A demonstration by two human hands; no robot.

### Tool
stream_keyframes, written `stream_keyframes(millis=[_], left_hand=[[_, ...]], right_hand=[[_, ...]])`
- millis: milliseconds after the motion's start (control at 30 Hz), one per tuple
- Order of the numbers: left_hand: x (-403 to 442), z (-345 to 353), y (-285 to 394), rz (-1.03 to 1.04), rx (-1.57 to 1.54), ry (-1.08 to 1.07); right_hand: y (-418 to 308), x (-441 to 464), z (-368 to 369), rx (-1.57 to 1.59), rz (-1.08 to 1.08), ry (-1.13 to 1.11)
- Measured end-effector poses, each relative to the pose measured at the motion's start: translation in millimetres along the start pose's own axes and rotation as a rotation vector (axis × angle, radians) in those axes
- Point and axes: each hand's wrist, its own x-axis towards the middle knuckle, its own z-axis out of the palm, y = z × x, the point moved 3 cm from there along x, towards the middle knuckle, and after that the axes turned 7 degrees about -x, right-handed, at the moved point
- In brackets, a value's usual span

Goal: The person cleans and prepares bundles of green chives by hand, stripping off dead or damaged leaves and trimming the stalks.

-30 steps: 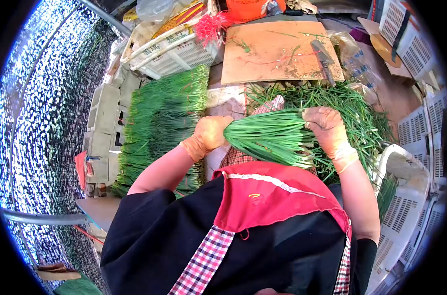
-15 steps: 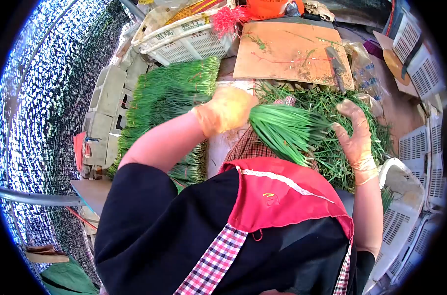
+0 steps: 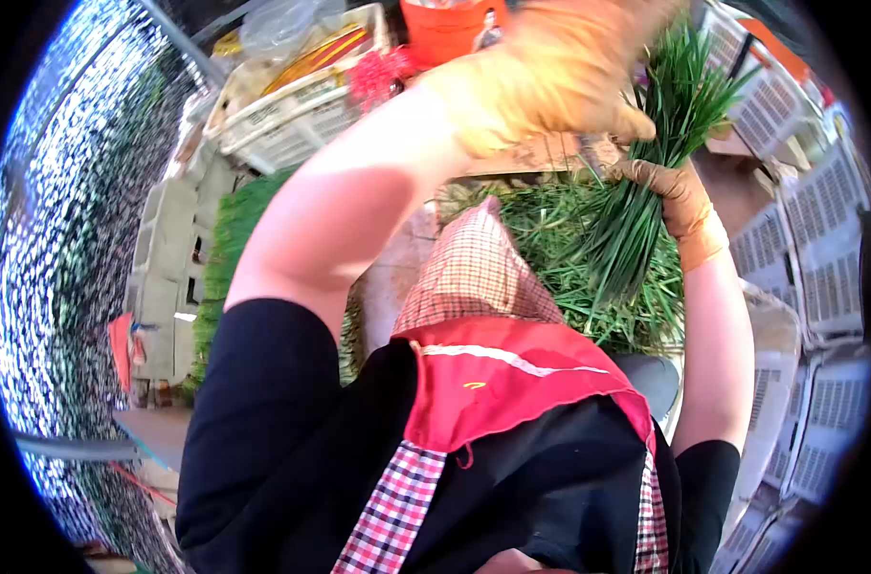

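Note:
My right hand [image 3: 673, 199], in an orange-tinted glove, is closed around a bunch of long green chives [image 3: 629, 225]. The bunch stands slantwise, with leaves spreading above the hand and hanging below it. My left hand [image 3: 550, 81], gloved alike, is raised at the top of the view beside the bunch's upper part. Its fingers are smeared by motion, and whether they touch the leaves cannot be made out. Beneath the bunch lies a heap of loose green leaves [image 3: 550, 215]. Stacked chives [image 3: 227, 234] lie at the left, partly hidden by my left arm.
A white plastic crate [image 3: 301, 120] holding bags stands at the back left, by a pink tuft of string [image 3: 378, 78] and an orange-red container [image 3: 445, 33]. My left hand partly covers a board [image 3: 541, 155]. More grey-white crates [image 3: 818, 215] line the right side.
My left hand has risen from the bunch it held low in the middle. My right hand, open before, now grips a bunch of chives. The head view has shifted.

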Motion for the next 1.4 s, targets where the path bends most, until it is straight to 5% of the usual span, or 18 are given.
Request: stream_keyframes(millis=[100, 133, 200, 300, 333, 367, 433, 500, 567, 700, 900, 967, 1033, 1067, 1133, 1200, 1333, 1400], left_hand=[[-13.7, 23.1, -49.7, -0.021, -0.527, 0.368], [-22.9, 42.1, -54.1, -0.332, -0.783, 0.069], [-29.6, 52.2, -51.0, -0.495, -0.837, -0.336], [-40.0, 30.2, -52.7, -0.592, -1.003, -0.059], [-45.6, 13.5, -79.4, -0.419, -0.864, 0.221], [-71.3, 4.7, -94.0, -0.424, -0.853, 0.230], [-126.7, -12.7, -127.5, -0.578, -0.986, 0.560], [-161.6, 46.1, -138.4, -0.654, -1.051, 0.182], [-143.8, 81.6, -96.3, -0.703, -1.105, -0.113], [-59.0, 102.3, -57.1, -0.395, -1.655, 0.206], [-39.4, 110.6, -51.2, -0.421, -1.853, 0.373], [-38.4, 111.1, -48.6, -0.554, -1.915, 0.263], [-35.7, 118.1, -58.4, -0.665, -1.916, 0.147], [-36.7, 125.4, -67.3, -0.683, -1.901, 0.159], [-35.7, 138.7, -74.9, -0.775, -1.876, 0.293], [-39.0, 135.7, -78.9, -0.797, -1.864, 0.394], [-61.2, 125.8, -127.1, -0.688, -1.954, 0.704], [-73.0, 111.5, -131.3, -0.807, -1.891, 0.901]], right_hand=[[-16.5, -6.3, -10.3, -0.014, -0.003, -0.144], [-15.0, -4.5, -8.3, 0.017, 0.035, -0.194], [-20.4, -1.4, 12.9, 0.055, 0.008, -0.265], [-27.8, 2.7, 21.9, 0.005, 0.037, -0.281], [-26.5, 2.9, 16.1, 0.072, 0.044, -0.230], [-27.2, 5.0, 7.9, 0.131, 0.038, -0.177], [-30.9, 9.2, -8.9, 0.257, -0.059, -0.199], [-33.8, 20.5, -12.2, 0.341, -0.225, -0.256], [-32.2, 28.3, -2.4, 0.378, -0.156, -0.298], [-38.8, 32.8, 29.1, 0.106, -0.024, -0.201], [-60.3, 40.4, 31.4, -0.273, -0.144, -0.076], [-53.0, 55.0, 15.1, -0.569, -0.062, -0.059], [-56.7, 61.2, 15.3, -0.715, -0.291, -0.134], [-48.9, 73.3, 5.2, -0.547, -0.117, -0.104], [-63.3, 69.7, 1.8, -1.097, -0.119, -0.143], [-48.5, 80.0, -37.0, -1.021, -0.488, 0.053], [-15.3, -3.0, -89.8, -0.241, -0.017, 0.179], [59.4, -36.1, -121.1, -0.507, 0.330, 0.204]])
